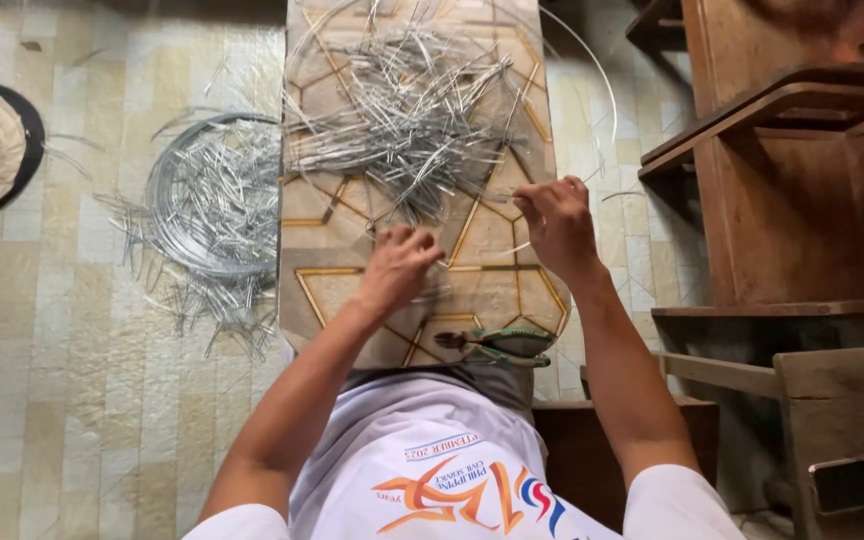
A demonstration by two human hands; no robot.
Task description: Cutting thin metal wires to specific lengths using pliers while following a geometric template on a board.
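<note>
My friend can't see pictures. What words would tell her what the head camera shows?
Two bare hands, left hand and right hand, work with thin wire at the near edge of a pile of cut silver wire pieces on a patterned board. Green-handled pliers lie near the person, and a coil of wire sits on the tiled floor.

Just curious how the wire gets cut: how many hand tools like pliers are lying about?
1. A single pair of green-handled metal pliers lies on the patterned board's near edge, below the right hand. Others may be hidden under the pile of cut silver wire pieces.
</note>
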